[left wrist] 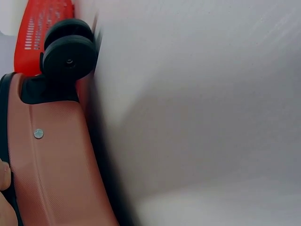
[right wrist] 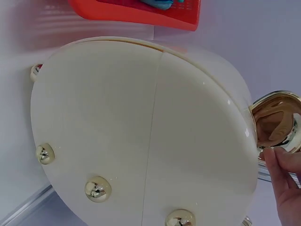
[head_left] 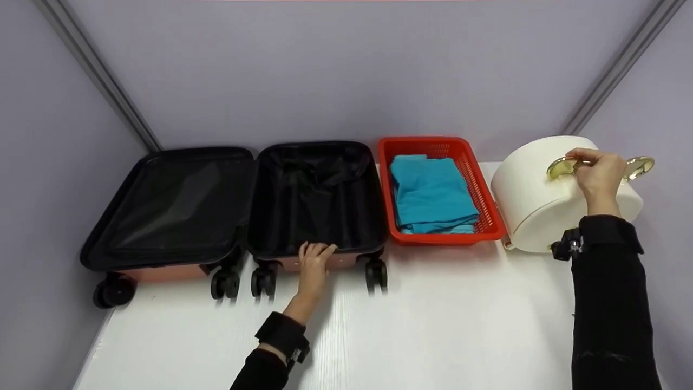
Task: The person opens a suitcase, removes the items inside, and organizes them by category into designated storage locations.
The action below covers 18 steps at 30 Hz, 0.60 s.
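Observation:
An open pink suitcase (head_left: 325, 216) with black lining lies spread in two halves. My left hand (head_left: 314, 268) grips the near rim of its right half, fingers over the edge; in the left wrist view only bits of the fingers (left wrist: 4, 176) show against the pink shell (left wrist: 56, 160). At the right stands a cream rounded case (head_left: 533, 184) with gold handles and gold ball knobs. My right hand (head_left: 598, 170) pinches its gold loop handle (head_left: 560, 169) between thumb and fingers. In the right wrist view the fingertips (right wrist: 270, 157) are right at the shiny handle.
A red plastic basket (head_left: 398, 238) holding folded blue cloth (head_left: 433, 189) stands between suitcase and cream case. The suitcase's left half (head_left: 178, 206) has a black cover. Black wheels (head_left: 376, 273) stick out toward the front. Grey panels (head_left: 346, 70) enclose the white surface (head_left: 433, 325).

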### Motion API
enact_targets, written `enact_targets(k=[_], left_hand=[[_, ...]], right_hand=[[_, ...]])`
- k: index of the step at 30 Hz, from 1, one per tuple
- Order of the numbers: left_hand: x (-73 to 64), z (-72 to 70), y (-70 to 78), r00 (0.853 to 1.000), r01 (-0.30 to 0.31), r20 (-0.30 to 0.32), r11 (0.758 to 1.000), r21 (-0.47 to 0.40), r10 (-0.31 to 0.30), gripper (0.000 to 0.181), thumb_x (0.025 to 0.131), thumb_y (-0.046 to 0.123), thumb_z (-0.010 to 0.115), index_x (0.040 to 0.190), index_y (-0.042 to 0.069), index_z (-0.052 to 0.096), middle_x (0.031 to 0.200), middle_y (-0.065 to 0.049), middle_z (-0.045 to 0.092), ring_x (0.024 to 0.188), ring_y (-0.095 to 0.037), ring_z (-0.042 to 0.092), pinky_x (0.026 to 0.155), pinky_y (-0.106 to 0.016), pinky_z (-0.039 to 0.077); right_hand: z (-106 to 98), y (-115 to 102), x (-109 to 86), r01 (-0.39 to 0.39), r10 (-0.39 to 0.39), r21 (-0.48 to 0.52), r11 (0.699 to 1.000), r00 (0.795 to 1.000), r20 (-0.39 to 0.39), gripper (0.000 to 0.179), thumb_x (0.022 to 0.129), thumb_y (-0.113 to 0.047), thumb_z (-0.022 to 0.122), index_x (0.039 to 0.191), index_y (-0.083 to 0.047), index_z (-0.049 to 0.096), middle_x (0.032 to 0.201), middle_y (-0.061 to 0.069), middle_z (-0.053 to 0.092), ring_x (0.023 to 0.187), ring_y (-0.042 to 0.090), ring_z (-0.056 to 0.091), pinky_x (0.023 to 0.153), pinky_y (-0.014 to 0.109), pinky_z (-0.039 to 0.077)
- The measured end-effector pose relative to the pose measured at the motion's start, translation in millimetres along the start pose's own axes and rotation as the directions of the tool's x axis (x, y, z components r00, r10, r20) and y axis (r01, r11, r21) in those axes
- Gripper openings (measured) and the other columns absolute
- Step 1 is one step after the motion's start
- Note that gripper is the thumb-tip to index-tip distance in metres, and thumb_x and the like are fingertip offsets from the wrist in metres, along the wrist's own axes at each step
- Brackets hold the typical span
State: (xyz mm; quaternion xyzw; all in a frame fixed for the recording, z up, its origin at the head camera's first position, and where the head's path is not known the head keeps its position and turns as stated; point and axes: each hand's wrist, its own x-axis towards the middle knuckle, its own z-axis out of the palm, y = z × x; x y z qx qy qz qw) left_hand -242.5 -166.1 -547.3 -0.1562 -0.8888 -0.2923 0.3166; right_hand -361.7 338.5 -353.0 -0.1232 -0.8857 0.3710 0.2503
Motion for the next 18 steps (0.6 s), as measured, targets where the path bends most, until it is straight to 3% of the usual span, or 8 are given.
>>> enact_targets(k=[5,7,11,14,16,18], left_hand=[[1.5,2.7,-0.1,1.000,-0.006,-0.013,1.000,0.015,0.007,0.054,0.052,-0.027,0.064,0.096,0.004,0.066,0.088,-0.007,0.059,0.087,-0.024,0.053,0.092,-0.050,0.030],[2.6,3.2,0.3,1.000,-0.005,-0.011,1.000,0.027,0.005,0.053,0.054,-0.027,0.062,0.096,0.005,0.067,0.088,-0.006,0.059,0.087,-0.024,0.053,0.093,-0.049,0.030],[4.4,0.0,2.2,1.000,0.012,0.028,0.999,0.048,-0.014,0.051,0.058,-0.025,0.061,0.098,0.007,0.067,0.089,-0.006,0.060,0.087,-0.023,0.054,0.093,-0.047,0.030],[7.2,-7.4,6.2,0.994,0.041,0.096,0.997,0.073,-0.048,0.050,0.060,-0.023,0.061,0.099,0.007,0.067,0.090,-0.005,0.060,0.087,-0.022,0.055,0.092,-0.046,0.032],[10.3,-13.9,9.7,0.984,0.061,0.160,0.994,0.092,-0.076,0.050,0.060,-0.021,0.062,0.101,0.007,0.066,0.091,-0.005,0.061,0.087,-0.022,0.055,0.092,-0.045,0.033],[14.4,-20.8,13.2,0.970,0.081,0.222,0.991,0.107,-0.103,0.046,0.064,-0.018,0.062,0.102,0.006,0.065,0.092,-0.006,0.061,0.087,-0.024,0.056,0.090,-0.045,0.035]], right_hand=[[7,0,2.1,0.042,-0.044,-0.029,0.999,0.997,-0.066,0.033,0.077,0.007,0.048,0.085,-0.012,0.073,0.055,-0.036,0.045,0.061,-0.006,0.044,0.066,0.011,0.033],[9,0,0.8,0.057,-0.062,-0.052,0.997,0.994,-0.092,0.031,0.077,0.008,0.045,0.088,-0.006,0.072,0.060,-0.030,0.051,0.064,-0.001,0.045,0.066,0.012,0.033],[11,0,-9.9,0.062,-0.067,-0.104,0.993,0.997,-0.042,0.044,0.075,0.012,0.039,0.106,-0.004,0.064,0.097,-0.001,0.065,0.088,0.015,0.054,0.076,0.019,0.037],[15,-1,-26.8,0.117,-0.119,-0.116,0.986,0.993,-0.014,0.053,0.075,0.014,0.037,0.122,-0.004,0.052,0.125,0.017,0.048,0.115,0.028,0.043,0.095,0.030,0.031],[21,-2,-43.2,0.162,-0.167,-0.117,0.980,0.985,-0.041,0.053,0.078,0.013,0.040,0.128,-0.003,0.045,0.133,0.018,0.039,0.123,0.033,0.032,0.102,0.039,0.023],[29,-7,-63.2,0.203,-0.212,-0.111,0.973,0.975,-0.071,0.050,0.082,0.009,0.044,0.130,-0.003,0.042,0.137,0.018,0.033,0.126,0.034,0.027,0.104,0.039,0.017]])
